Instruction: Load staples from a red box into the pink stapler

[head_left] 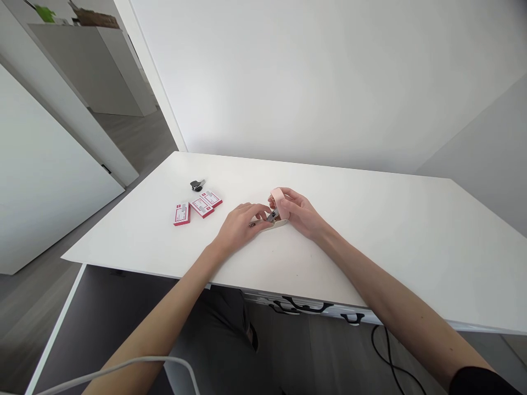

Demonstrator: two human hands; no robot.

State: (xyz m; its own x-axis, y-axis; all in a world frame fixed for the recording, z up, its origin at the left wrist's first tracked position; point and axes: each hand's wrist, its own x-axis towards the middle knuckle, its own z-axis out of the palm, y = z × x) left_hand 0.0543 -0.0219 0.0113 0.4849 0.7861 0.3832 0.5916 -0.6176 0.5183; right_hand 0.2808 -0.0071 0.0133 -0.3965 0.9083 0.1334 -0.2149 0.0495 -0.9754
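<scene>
Both hands are closed on a small pink and cream stapler (279, 198), near the middle of the white table (370, 225). The stapler is opened up: its pink upper part (278, 195) stands raised at the right end, the cream base (275, 225) lies low along the table, and a grey metal piece (273, 215) shows between them. The right hand (301, 213) grips the raised pink part, thumb on the near side and the other fingers behind it. The left hand (242, 222) holds the base from the left, its thumb along the near edge and its fingertips bent over close to the metal piece; whether they touch that piece is too small to tell.

To the left of the hands lie 3 small red and white boxes (201, 207), flat on the table with their labels up. The 2 on the right lie against each other, and the 3rd is just beside them on the left. Behind the boxes lies a small black tool with a metal end (197, 185), well apart from the stapler.

Below the table's front edge are black drawer handles (307, 305), and a black cord (389, 356) lies on the dark floor (288, 351). A pale cable (123, 364) crosses in front of the left forearm.
</scene>
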